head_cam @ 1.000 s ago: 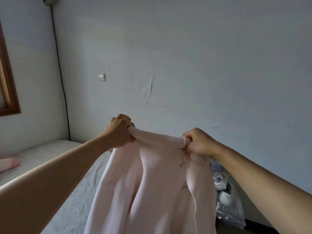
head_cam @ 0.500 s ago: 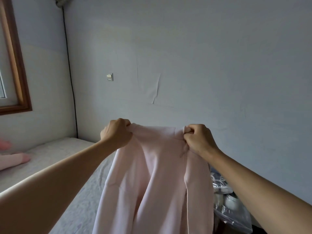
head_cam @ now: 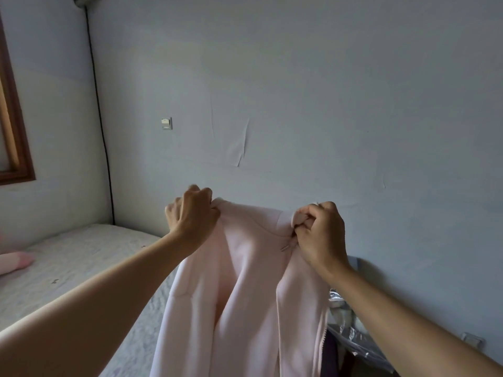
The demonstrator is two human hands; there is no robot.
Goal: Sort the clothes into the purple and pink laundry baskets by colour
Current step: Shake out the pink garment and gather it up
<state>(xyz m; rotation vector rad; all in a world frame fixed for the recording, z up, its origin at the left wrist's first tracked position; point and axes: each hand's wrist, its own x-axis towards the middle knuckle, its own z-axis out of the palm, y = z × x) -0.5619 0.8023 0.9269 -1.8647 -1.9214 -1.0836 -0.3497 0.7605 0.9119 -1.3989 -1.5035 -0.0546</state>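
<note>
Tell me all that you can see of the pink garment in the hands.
The pink garment is pale pink, of soft, thick-looking cloth, with a zipper whose small pull hangs near its collar. It hangs upright in the air, in loose folds, in front of the bed. The left hand and right hand each grip its top edge.

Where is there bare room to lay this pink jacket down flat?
The pale quilted bed cover lies bare between the pink item at the far left and the hanging pale pink zip jacket, which both the left hand and right hand grip. The lower right is crowded with clear plastic bags. No baskets are in view.
</note>
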